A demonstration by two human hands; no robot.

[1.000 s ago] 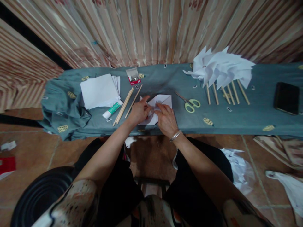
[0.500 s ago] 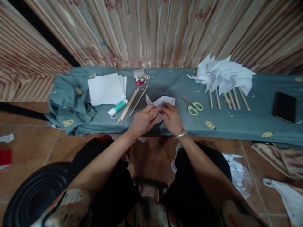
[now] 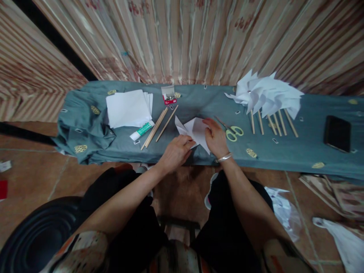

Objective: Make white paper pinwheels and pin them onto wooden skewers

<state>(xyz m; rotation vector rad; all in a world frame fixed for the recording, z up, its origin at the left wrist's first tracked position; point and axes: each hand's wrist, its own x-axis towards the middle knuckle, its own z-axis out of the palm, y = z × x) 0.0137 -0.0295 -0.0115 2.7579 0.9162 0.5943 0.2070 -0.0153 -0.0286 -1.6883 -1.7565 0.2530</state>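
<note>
A white paper pinwheel (image 3: 196,129), cut and partly folded, lies on the cloth between my hands. My left hand (image 3: 175,152) pinches its lower left part, fingers closed on the paper. At the pinwheel's right edge, my right hand (image 3: 216,139), with a silver bangle on the wrist, has its thumb and curled fingers closed around the paper. Just right of that hand lie scissors (image 3: 234,133) with light green handles. To the left are a loose wooden stick (image 3: 167,123), a few more sticks (image 3: 155,129) and a green and white glue tube (image 3: 142,130).
Blank paper sheets (image 3: 129,109) are stacked at left. Behind the sticks stands an open red and white box (image 3: 170,98) of small metal pins. Finished pinwheels (image 3: 270,94) on sticks overlap at right, with a black phone (image 3: 338,133) beyond. A teal cloth (image 3: 199,100) covers the narrow table.
My right hand has moved right, away from the pinwheel's middle to its edge. My left hand has shifted slightly down and left. More of the paper is uncovered and spread out.
</note>
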